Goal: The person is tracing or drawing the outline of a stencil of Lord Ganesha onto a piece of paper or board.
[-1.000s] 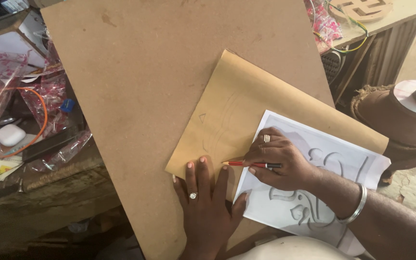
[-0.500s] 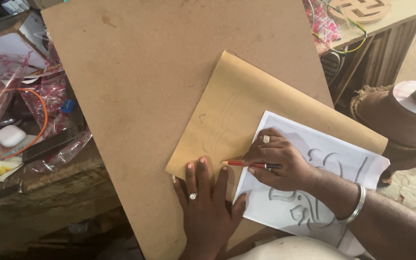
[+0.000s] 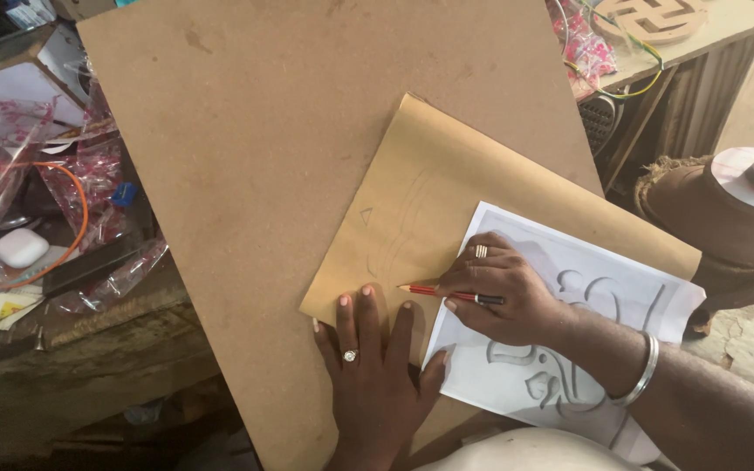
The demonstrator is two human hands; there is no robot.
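Note:
A large brown fibreboard panel (image 3: 290,148) lies across the workbench. On it rests a tan sheet of paper (image 3: 447,192) with faint pencil lines, and over that a white printed sheet (image 3: 586,279) with grey curved shapes. My left hand (image 3: 373,375), wearing a ring, lies flat with fingers spread on the tan sheet's near corner. My right hand (image 3: 503,292), with a ring and a metal bangle, grips a red pencil (image 3: 434,290) whose tip touches the tan paper just left of the white sheet's edge.
At the left lie pink-patterned plastic bags (image 3: 89,174), an orange cable (image 3: 71,235) and a small white case (image 3: 19,247). A round wooden cutout (image 3: 652,17) and yellow wires sit at the top right. A brown sack-covered object (image 3: 709,218) stands at right.

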